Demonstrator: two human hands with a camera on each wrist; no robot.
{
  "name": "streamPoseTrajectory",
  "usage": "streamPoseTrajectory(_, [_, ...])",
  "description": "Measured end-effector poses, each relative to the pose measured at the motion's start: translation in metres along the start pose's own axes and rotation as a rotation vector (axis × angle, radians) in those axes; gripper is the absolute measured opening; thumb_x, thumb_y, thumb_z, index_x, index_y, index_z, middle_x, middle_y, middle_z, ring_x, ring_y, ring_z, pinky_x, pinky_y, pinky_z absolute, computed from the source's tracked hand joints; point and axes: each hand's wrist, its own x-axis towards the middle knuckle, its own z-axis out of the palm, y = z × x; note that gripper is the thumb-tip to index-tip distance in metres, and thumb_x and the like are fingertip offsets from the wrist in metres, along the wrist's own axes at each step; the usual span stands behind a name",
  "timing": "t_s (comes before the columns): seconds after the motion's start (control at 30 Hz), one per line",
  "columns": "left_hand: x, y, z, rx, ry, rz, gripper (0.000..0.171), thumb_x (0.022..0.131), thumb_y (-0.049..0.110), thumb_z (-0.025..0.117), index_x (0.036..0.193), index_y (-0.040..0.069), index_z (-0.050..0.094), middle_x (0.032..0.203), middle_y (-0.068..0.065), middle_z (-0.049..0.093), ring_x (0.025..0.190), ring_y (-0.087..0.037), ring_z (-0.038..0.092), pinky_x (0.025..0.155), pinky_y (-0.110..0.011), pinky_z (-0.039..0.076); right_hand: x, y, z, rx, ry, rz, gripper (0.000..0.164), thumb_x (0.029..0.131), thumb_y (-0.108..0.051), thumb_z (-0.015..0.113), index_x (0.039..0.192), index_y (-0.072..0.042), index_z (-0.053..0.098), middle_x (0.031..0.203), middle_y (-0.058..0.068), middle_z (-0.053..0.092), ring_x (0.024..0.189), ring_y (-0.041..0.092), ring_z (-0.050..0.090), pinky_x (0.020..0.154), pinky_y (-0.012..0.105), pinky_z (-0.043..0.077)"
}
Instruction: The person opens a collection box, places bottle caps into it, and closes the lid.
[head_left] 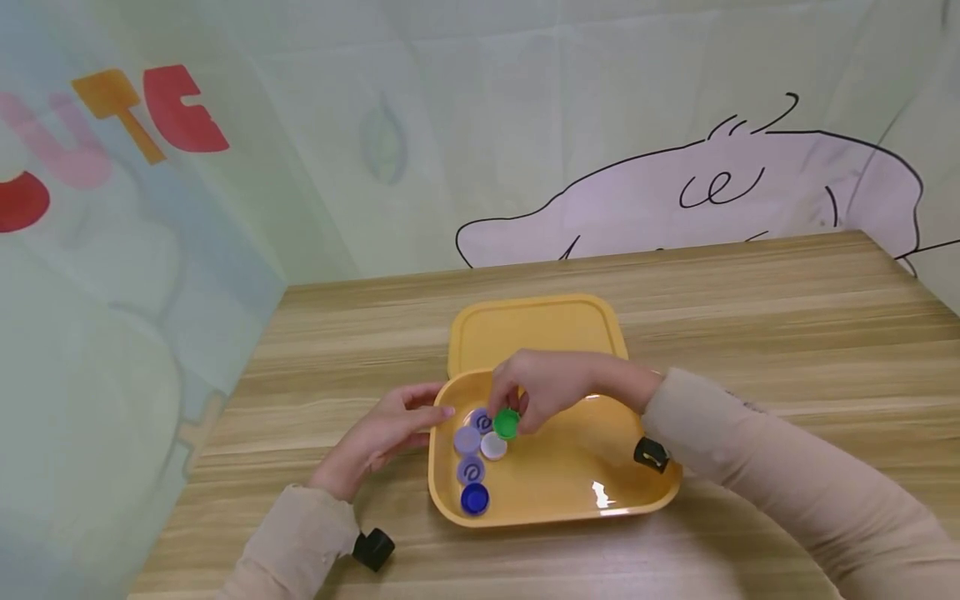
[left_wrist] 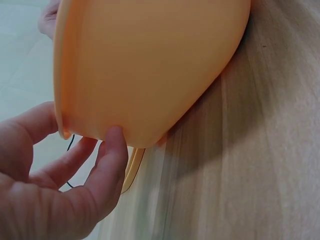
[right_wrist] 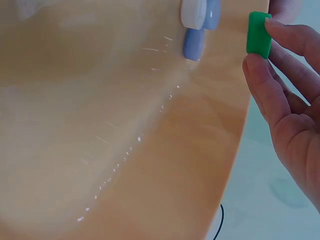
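My left hand [head_left: 390,425] [left_wrist: 65,185] grips the left edge of a yellow plastic tray [head_left: 555,467] [left_wrist: 150,65], thumb at the rim and fingertips against the outer wall. Over the tray's left part, my right hand [head_left: 551,379] [right_wrist: 297,95] pinches a green bottle cap [head_left: 506,423] [right_wrist: 258,35] between thumb and fingers. Just below it lies a white cap [head_left: 493,447]. Beside that are a light purple cap [head_left: 466,441] and two purple caps with dark swirls, one lower [head_left: 471,471], one partly hidden above. A dark blue cap [head_left: 475,499] sits at the tray's lower left.
Behind the tray, a flat yellow lid-like piece [head_left: 536,325] lies on the wood-grain table [head_left: 360,333], partly covered by the tray and my right hand. A printed cloth backdrop [head_left: 420,125] hangs beyond the table. Both sleeves carry small black wrist devices [head_left: 373,549].
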Motion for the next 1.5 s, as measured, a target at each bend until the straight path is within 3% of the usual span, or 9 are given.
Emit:
streamPoseTrajectory(0.2, [-0.001, 0.002, 0.0, 0.011, 0.003, -0.008, 0.054, 0.089, 0.012, 0.06, 0.137, -0.006, 0.039, 0.131, -0.022, 0.048, 0.105, -0.022, 0.056, 0.086, -0.035, 0.052, 0.004, 0.003, 0.009, -0.013, -0.06, 0.006, 0.028, 0.072, 0.003, 0.069, 0.1, 0.002, 0.07, 0.088, 0.001, 0.061, 0.078, 0.007, 0.055, 0.072, 0.02, 0.052])
streamPoseTrajectory(0.5, [-0.002, 0.003, 0.001, -0.004, 0.009, -0.007, 0.054, 0.089, 0.01, 0.06, 0.136, -0.007, 0.039, 0.13, -0.022, 0.048, 0.103, -0.02, 0.057, 0.085, -0.035, 0.052, 0.014, 0.006, 0.024, -0.077, -0.13, -0.052, 0.029, 0.071, 0.001, 0.072, 0.1, 0.001, 0.07, 0.089, 0.003, 0.063, 0.078, 0.005, 0.054, 0.07, 0.015, 0.049])
streamPoseTrajectory(0.83, [-0.003, 0.004, 0.002, -0.012, -0.005, 0.008, 0.054, 0.09, 0.01, 0.059, 0.136, -0.009, 0.037, 0.131, -0.023, 0.046, 0.104, -0.02, 0.056, 0.085, -0.034, 0.052, 0.019, 0.008, 0.035, -0.091, -0.177, -0.051, 0.026, 0.071, -0.001, 0.074, 0.097, -0.001, 0.071, 0.084, 0.0, 0.058, 0.074, 0.003, 0.051, 0.067, 0.013, 0.048])
streamPoseTrajectory(1.5, [-0.002, 0.001, 0.001, -0.021, -0.012, 0.024, 0.054, 0.09, 0.01, 0.058, 0.136, -0.009, 0.038, 0.128, -0.022, 0.049, 0.102, -0.018, 0.056, 0.083, -0.033, 0.053, 0.022, 0.008, 0.038, -0.103, -0.142, -0.054, 0.026, 0.07, -0.001, 0.074, 0.097, -0.001, 0.072, 0.084, 0.001, 0.059, 0.075, 0.008, 0.053, 0.067, 0.013, 0.047])
